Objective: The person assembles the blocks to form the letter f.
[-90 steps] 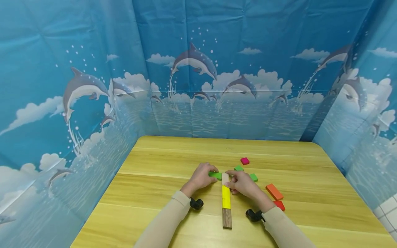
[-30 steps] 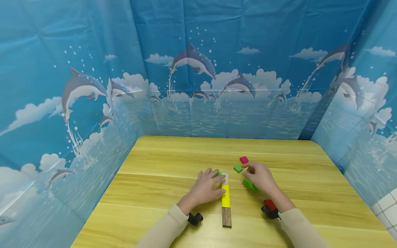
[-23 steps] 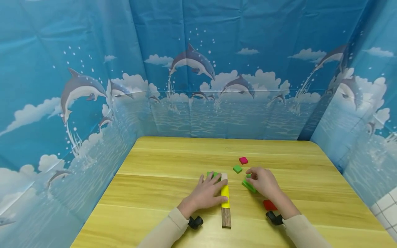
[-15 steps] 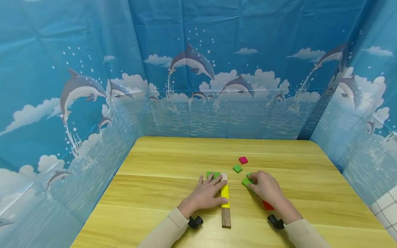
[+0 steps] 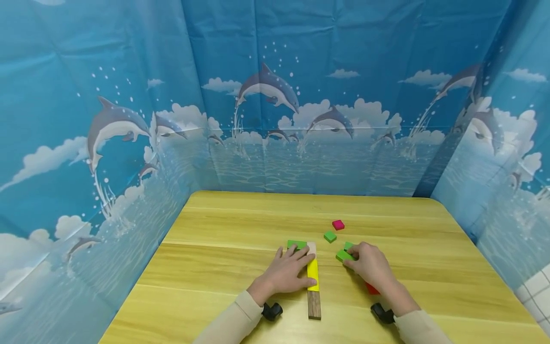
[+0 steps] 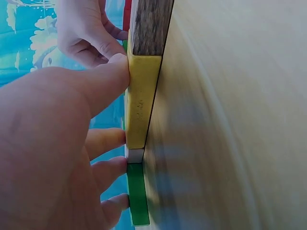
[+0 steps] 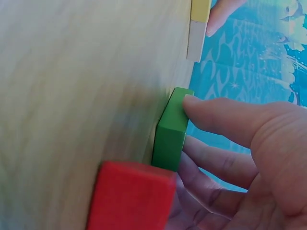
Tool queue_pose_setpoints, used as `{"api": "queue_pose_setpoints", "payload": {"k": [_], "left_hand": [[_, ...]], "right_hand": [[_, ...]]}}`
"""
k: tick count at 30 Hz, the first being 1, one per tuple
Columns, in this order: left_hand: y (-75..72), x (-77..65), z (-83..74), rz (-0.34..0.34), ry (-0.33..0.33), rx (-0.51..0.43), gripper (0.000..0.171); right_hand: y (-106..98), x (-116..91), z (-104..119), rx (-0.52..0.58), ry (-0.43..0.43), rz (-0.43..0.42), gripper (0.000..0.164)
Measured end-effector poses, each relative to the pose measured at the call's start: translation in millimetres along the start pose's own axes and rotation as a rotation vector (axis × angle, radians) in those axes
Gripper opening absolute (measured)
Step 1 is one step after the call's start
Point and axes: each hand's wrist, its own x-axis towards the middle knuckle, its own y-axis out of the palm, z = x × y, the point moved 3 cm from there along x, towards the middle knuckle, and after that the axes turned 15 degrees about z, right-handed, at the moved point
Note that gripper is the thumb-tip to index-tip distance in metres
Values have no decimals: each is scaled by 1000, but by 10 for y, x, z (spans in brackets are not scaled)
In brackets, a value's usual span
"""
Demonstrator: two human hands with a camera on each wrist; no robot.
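My left hand [image 5: 284, 272] lies with fingers spread over a row of wooden blocks. Its thumb rests on the yellow block [image 6: 141, 103]; the other fingertips touch the row near the pale block [image 5: 312, 248] and the green block [image 5: 294, 243] set crosswise at the far end. A dark brown wood-grain block [image 5: 314, 306] ends the row nearest me. To the right, my right hand [image 5: 375, 267] pinches a loose green block [image 7: 173, 120] on the table, thumb on one side and curled fingers on the other. Another green piece [image 5: 348, 245] sits just behind it.
A red block [image 7: 132, 199] lies close to my right hand, mostly under the wrist in the head view. Beyond are a small green square block [image 5: 330, 236] and a magenta one [image 5: 338, 224]. A dolphin-print curtain [image 5: 275, 157] surrounds the wooden table [image 5: 232, 220].
My right hand has left the row and moved right to the loose green block, closing its fingers on it. My left hand has shifted from the crosswise green block to spread over the row.
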Motion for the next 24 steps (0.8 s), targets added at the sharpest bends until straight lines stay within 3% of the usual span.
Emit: {"api": "queue_pose_setpoints", "payload": {"k": [13, 19, 24], "left_hand": [[-12, 10, -28, 8, 1, -16, 73], [4, 3, -14, 15, -14, -4, 73], [6, 8, 1, 13, -12, 0, 74]], "right_hand": [[38, 11, -64, 48, -43, -33, 29], [90, 6, -67, 119, -50, 13, 31], [94, 21, -50, 117, -61, 15, 32]]}}
